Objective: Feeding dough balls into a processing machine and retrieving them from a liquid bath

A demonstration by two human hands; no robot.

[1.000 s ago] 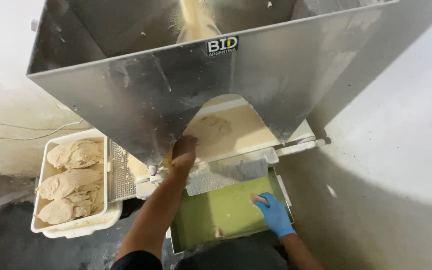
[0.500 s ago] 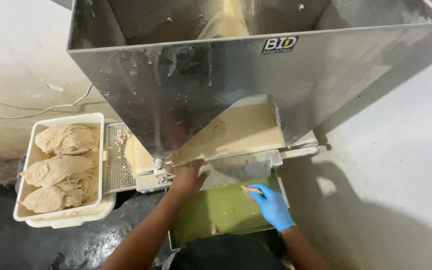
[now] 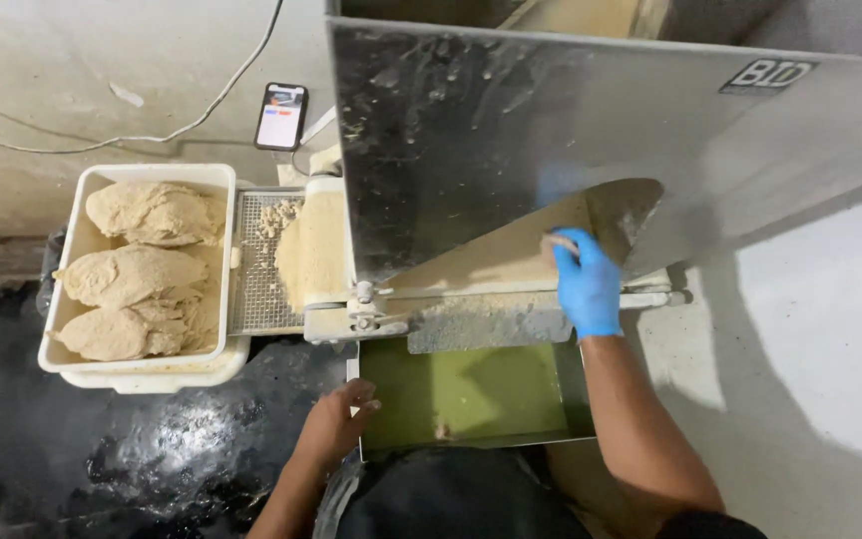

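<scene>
A dark wet floor (image 3: 102,459) and pale wall surround a steel dough machine (image 3: 511,140). The gloved right hand (image 3: 587,284) reaches into its opening, fingers spread flat on tan dough (image 3: 491,265), gripping nothing. The bare left hand (image 3: 336,424) rests loosely curled on the green tray (image 3: 471,394) edge. The dough looks soft, sticky and heavy, best scooped from beneath. A white tub (image 3: 142,354) holds three lumps.

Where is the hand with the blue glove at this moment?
In the head view, the gloved right hand reaches into the steel hopper's opening, right of centre, just above the green tray.
</scene>
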